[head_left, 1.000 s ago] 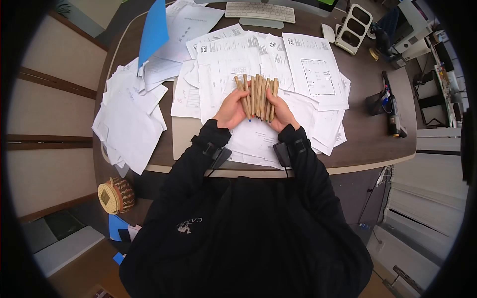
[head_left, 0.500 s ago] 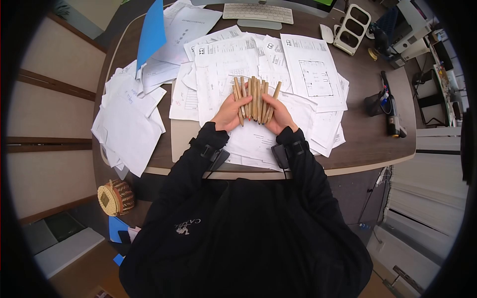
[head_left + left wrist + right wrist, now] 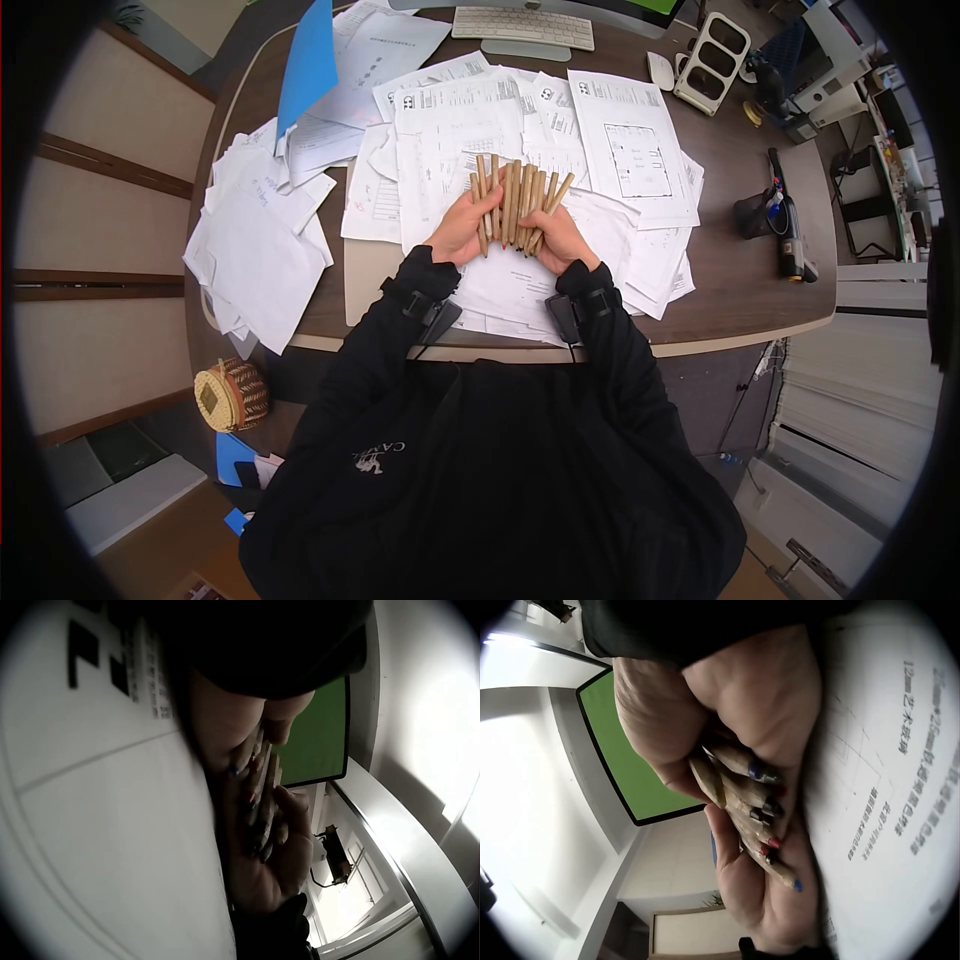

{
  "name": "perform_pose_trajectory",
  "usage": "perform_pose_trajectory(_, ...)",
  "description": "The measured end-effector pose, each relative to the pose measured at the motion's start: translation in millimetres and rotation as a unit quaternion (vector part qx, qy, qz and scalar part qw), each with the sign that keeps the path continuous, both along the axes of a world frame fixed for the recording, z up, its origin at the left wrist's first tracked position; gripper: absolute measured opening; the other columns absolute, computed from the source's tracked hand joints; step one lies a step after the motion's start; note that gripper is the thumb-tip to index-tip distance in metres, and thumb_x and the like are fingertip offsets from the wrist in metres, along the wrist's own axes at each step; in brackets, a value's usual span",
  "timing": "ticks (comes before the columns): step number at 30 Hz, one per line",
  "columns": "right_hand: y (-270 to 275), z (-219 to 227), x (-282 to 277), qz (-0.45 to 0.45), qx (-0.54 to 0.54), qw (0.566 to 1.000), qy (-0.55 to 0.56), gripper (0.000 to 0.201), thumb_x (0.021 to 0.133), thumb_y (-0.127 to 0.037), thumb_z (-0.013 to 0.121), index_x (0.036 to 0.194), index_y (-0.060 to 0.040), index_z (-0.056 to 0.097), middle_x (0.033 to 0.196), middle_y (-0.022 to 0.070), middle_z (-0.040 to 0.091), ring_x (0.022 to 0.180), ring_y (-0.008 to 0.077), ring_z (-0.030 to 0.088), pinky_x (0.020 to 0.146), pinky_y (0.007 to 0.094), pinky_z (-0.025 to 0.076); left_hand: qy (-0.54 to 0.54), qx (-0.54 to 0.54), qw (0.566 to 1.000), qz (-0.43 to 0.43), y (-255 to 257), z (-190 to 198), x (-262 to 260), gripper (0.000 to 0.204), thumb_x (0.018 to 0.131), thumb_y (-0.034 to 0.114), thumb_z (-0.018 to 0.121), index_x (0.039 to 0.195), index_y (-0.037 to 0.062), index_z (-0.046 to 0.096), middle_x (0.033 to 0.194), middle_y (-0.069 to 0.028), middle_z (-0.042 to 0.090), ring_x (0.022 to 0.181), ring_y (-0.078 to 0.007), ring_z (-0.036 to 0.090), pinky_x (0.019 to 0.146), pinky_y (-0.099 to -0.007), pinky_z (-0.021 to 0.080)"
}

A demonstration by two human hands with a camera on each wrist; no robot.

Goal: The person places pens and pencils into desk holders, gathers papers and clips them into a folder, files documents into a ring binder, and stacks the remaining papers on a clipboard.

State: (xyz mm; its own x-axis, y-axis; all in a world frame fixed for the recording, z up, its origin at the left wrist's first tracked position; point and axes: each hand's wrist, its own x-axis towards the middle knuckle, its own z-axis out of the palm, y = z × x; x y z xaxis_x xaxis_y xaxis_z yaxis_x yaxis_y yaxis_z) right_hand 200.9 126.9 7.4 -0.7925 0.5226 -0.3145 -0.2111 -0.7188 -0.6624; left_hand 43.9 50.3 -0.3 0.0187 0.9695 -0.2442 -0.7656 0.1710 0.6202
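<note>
Both hands hold a loose row of wooden colored pencils [image 3: 515, 205] over the papers, in the middle of the head view. My left hand [image 3: 458, 230] grips the left side of the row, its thumb lying across the barrels. On the other side my right hand [image 3: 562, 243] holds the right end, thumb over the pencils. A few pencils at that end lean to the right and cross each other. Blue, red and dark tips of the colored pencils [image 3: 754, 810] point toward the wrists in the right wrist view. The fingers beneath the row are mostly hidden.
Printed sheets [image 3: 635, 130] cover the middle of the desk, and a stack of papers [image 3: 260, 240] lies left. A blue folder [image 3: 310, 65] stands behind it. Keyboard [image 3: 522, 27], mouse [image 3: 660, 70] and a white holder [image 3: 712, 65] are at the back; a black pen cup [image 3: 755, 215] sits right.
The right thumb has moved left over the pencils, and the pencils at the right end have spread and tilted further right. The left hand has stayed about where it was, still holding its side.
</note>
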Motion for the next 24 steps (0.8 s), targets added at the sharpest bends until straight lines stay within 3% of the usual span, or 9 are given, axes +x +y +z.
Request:
perform_pose_trajectory(8,-1.7,2.4,-0.4,0.004,0.041,0.999,0.017,0.052,0.078,0.009,0.042,0.129,0.0025,0.042,0.116,0.0156,0.056,0.099,0.026,0.062,0.079,0.0394,0.056,0.047,0.015,0.999,0.014,-0.1,4.7,2.4,0.048,0.096,0.006,0.051,0.142,0.0041,0.035,0.124,-0.0102,0.054,0.11,-0.0165,0.057,0.089,-0.0305,0.052)
perform_pose_trajectory(11,-4.9,8.7,-1.6,-0.002,0.066,0.998,0.018,0.053,0.078,0.009,0.043,0.131,0.0008,0.042,0.118,0.0142,0.055,0.1,0.0236,0.062,0.079,0.0377,0.056,0.093,0.006,0.995,-0.031,-0.7,4.2,-0.5,0.05,0.092,0.002,0.055,0.139,0.0025,0.038,0.122,-0.0101,0.055,0.109,-0.0163,0.057,0.089,-0.0294,0.051)
perform_pose_trajectory(17,-7.5,4.9,-3.5,-0.011,0.086,0.996,0.01,0.053,0.08,0.01,0.046,0.131,-0.0006,0.042,0.116,0.0122,0.056,0.097,0.0205,0.062,0.078,0.0351,0.056,0.096,0.015,0.995,0.018,1.2,4.2,7.7,0.046,0.091,0.002,0.057,0.134,0.0006,0.041,0.119,-0.0101,0.057,0.11,-0.0171,0.057,0.091,-0.0301,0.05)
perform_pose_trajectory(24,-7.4,1.8,-3.2,-0.019,0.065,0.998,0.02,0.052,0.081,0.009,0.046,0.132,0.0006,0.04,0.113,0.0123,0.057,0.097,0.0223,0.062,0.079,0.0358,0.056,0.107,-0.006,0.992,0.061,-0.3,5.2,9.4,0.05,0.093,0.001,0.05,0.139,0.0045,0.035,0.122,-0.0107,0.054,0.108,-0.0171,0.057,0.089,-0.0306,0.05)
